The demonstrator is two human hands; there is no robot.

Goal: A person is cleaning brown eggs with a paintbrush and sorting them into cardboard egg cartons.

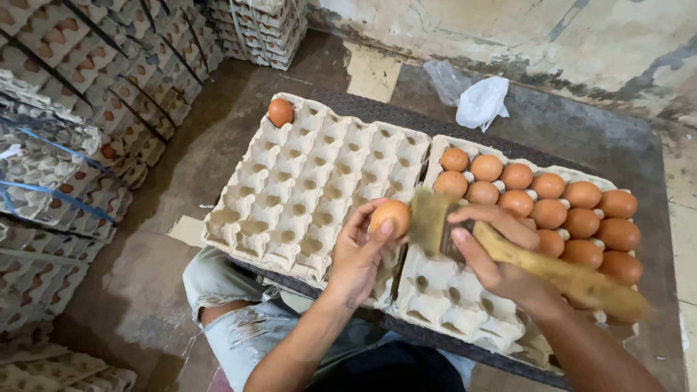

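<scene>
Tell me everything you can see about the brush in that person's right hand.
The brush has a long, pale wooden handle, worn and yellowish, running from the lower right up toward the middle. Its bristle head, blurred, points at the brown egg held in the left hand, close beside it. The right hand wraps the handle near the head. It hangs over the right tray, above empty cups.

Stacked grey pulp egg trays [80,94] with blue straps at left; crumpled white plastic bag [482,101] near far wall.
</scene>
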